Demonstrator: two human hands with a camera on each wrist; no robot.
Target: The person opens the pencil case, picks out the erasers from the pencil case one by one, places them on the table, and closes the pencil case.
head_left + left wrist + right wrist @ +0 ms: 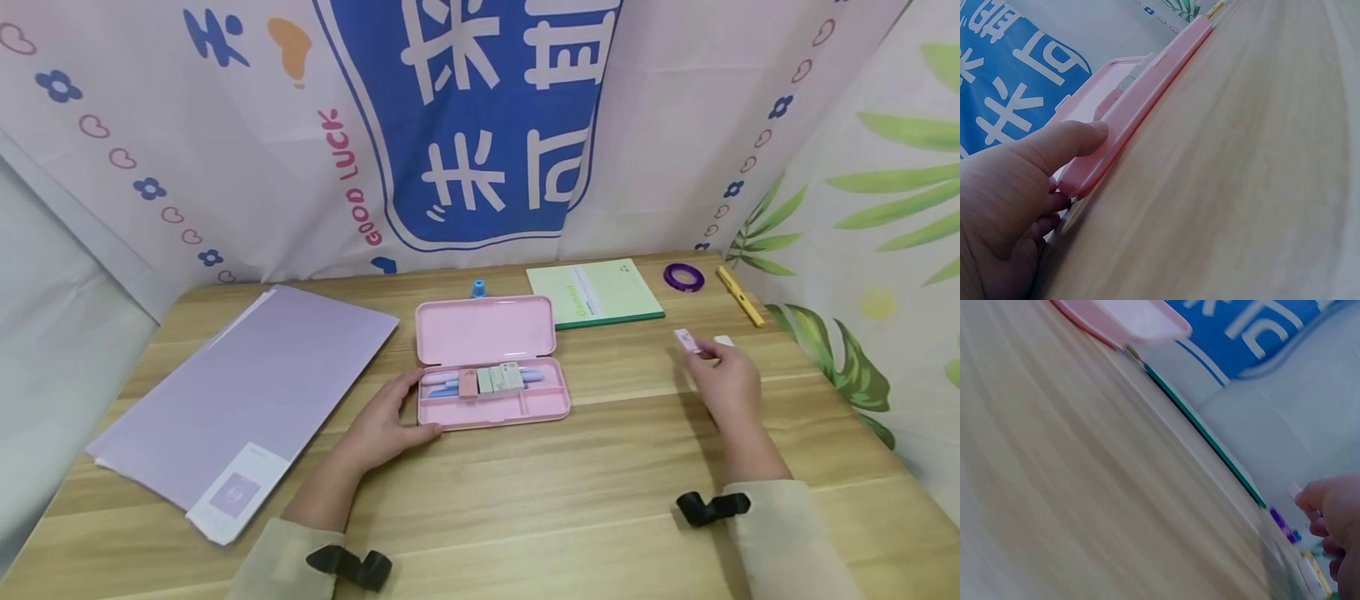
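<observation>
A small pink block (686,340), likely an eraser, is pinched between the thumb and fingers of the right hand (726,383), above the right part of the bench (570,500); in the right wrist view only a pale corner shows past the fingertips, and that hand is cut off by the frame edge. Beside those fingers a white object (723,340) is mostly covered, too little showing to identify. The left hand (384,425) grips the near left corner of an open pink pencil case (472,412) at the middle of the bench, thumb against its front wall, other fingers partly hidden at its end. Inside, a pink eraser (468,383) and pale green blocks (501,378) lie across pens (534,376), covering their middles. Behind the raised lid (486,329) stands a blue object (478,288), its base hidden. The lid also overlaps a light green notebook (611,292); farther right lie a purple ring (699,282) and a yellow pen (739,297). Left of the case, a lilac folder (262,383) bears a white label (258,458) whose print is unreadable.
</observation>
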